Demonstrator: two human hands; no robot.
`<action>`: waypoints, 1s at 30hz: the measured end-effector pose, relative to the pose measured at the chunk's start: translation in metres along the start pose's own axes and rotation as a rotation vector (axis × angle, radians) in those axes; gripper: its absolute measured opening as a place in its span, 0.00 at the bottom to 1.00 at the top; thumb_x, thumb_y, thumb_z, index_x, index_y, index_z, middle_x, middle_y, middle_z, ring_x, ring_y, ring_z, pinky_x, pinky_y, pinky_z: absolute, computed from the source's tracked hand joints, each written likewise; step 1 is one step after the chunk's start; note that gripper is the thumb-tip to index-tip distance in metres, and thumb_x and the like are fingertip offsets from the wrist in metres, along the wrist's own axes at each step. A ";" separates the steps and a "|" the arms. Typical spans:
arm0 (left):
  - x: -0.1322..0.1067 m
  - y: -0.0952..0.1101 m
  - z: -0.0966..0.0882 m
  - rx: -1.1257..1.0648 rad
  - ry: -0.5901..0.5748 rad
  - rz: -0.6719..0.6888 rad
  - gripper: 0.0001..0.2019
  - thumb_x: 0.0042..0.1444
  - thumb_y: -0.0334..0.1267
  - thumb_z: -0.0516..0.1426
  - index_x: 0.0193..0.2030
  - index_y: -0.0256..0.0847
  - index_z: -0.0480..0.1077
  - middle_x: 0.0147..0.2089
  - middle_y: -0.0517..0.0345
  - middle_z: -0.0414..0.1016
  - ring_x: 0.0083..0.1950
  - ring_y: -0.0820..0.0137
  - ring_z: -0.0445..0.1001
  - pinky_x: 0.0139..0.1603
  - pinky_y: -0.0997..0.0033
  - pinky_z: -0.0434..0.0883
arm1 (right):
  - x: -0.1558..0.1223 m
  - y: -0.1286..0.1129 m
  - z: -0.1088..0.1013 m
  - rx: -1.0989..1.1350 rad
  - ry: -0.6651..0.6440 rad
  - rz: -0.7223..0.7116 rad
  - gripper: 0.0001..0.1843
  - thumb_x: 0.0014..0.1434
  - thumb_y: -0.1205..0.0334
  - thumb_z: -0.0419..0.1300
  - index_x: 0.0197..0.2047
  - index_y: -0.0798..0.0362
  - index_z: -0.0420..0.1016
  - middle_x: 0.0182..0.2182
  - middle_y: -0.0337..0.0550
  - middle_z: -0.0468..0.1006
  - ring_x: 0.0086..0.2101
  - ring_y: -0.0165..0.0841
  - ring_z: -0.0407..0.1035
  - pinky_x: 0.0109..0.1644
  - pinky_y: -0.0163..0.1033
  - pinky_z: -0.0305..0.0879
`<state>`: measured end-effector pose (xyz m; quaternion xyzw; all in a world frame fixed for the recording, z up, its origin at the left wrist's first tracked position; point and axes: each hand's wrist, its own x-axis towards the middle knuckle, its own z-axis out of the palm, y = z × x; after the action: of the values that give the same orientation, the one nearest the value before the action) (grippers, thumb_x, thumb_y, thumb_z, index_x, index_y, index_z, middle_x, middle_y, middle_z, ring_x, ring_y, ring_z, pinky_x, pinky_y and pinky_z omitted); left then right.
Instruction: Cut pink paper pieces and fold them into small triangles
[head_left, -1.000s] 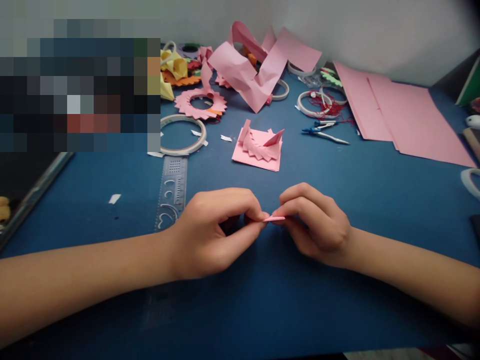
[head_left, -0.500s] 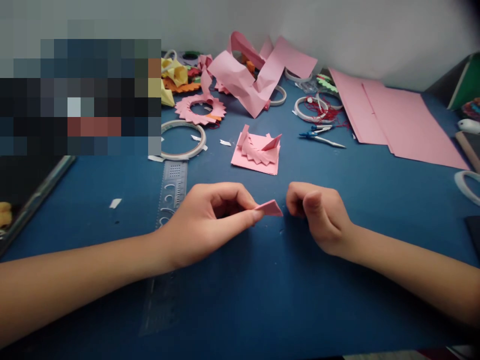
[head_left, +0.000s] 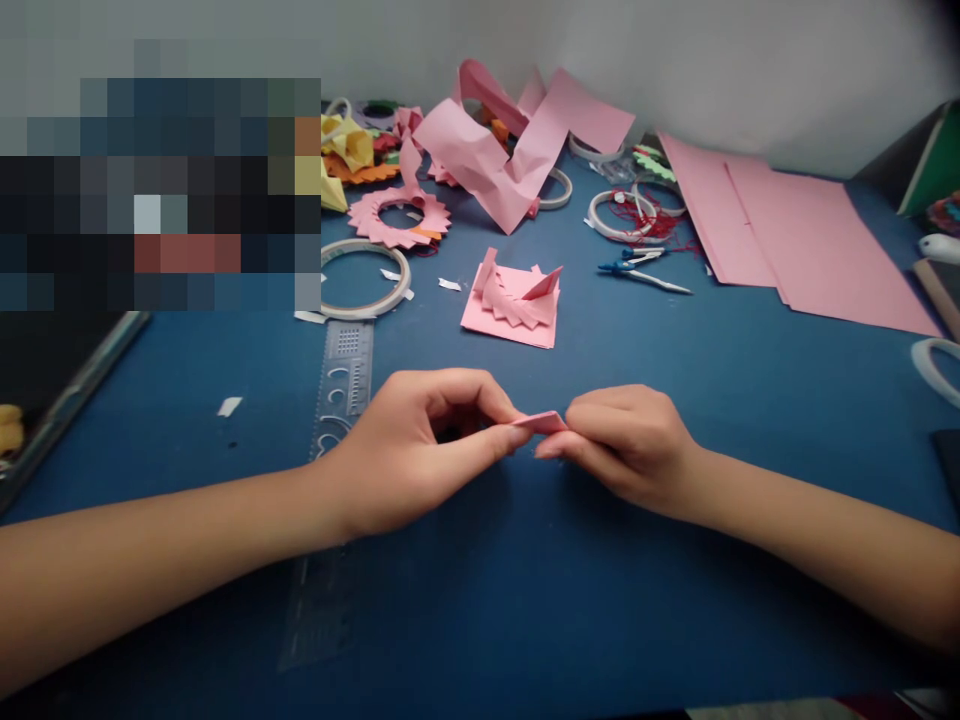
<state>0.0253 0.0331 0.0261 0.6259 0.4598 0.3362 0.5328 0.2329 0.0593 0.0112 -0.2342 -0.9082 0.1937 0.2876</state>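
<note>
A small folded piece of pink paper [head_left: 543, 423] is held just above the blue table. My left hand [head_left: 431, 440] pinches its left end between thumb and fingertips. On its other end, my right hand [head_left: 634, 440] is closed, curled fingers above and thumb below. Part of the paper is hidden by the fingers. Beyond the hands, a curved chain of interlocked pink folded pieces [head_left: 514, 302] lies on a stack of square pink paper [head_left: 484, 318].
A clear plastic ruler [head_left: 346, 360] lies partly under my left arm. Behind are a roll of tape [head_left: 405, 280], a pink paper ring [head_left: 364, 222], a compass [head_left: 649, 277], crumpled pink paper [head_left: 480, 150] and large pink sheets [head_left: 840, 240]. The upper left is pixelated.
My right hand has moved left and its thumb has come down, so it now grips the right end of the folded paper. My left hand keeps its pinch almost unmoved.
</note>
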 end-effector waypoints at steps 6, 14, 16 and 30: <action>-0.001 0.000 0.001 0.014 -0.011 -0.003 0.06 0.52 0.36 0.59 0.27 0.38 0.71 0.29 0.55 0.73 0.29 0.71 0.71 0.26 0.76 0.69 | 0.002 -0.004 -0.003 -0.026 0.039 0.165 0.34 0.66 0.39 0.34 0.19 0.54 0.57 0.16 0.34 0.58 0.18 0.22 0.51 0.22 0.31 0.47; -0.003 0.000 0.002 0.041 -0.029 0.061 0.06 0.54 0.36 0.57 0.29 0.37 0.72 0.28 0.54 0.75 0.29 0.70 0.73 0.27 0.72 0.70 | 0.002 0.001 0.001 -0.013 -0.062 -0.085 0.22 0.65 0.57 0.53 0.21 0.55 0.69 0.14 0.34 0.62 0.18 0.24 0.54 0.25 0.32 0.49; -0.003 0.001 0.002 0.053 -0.017 0.069 0.07 0.54 0.36 0.57 0.29 0.37 0.73 0.28 0.54 0.75 0.28 0.70 0.73 0.27 0.72 0.70 | 0.001 0.001 0.002 -0.014 -0.063 -0.098 0.24 0.64 0.56 0.55 0.18 0.54 0.66 0.12 0.32 0.59 0.17 0.24 0.52 0.24 0.34 0.47; -0.004 0.000 0.000 0.048 0.066 0.095 0.06 0.54 0.35 0.58 0.28 0.38 0.72 0.27 0.57 0.75 0.29 0.71 0.73 0.25 0.75 0.69 | 0.000 0.000 -0.002 0.014 -0.082 -0.101 0.28 0.68 0.52 0.46 0.17 0.54 0.59 0.13 0.34 0.58 0.18 0.25 0.50 0.25 0.35 0.46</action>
<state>0.0240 0.0295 0.0266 0.6480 0.4550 0.3704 0.4856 0.2336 0.0597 0.0130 -0.1778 -0.9286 0.1946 0.2613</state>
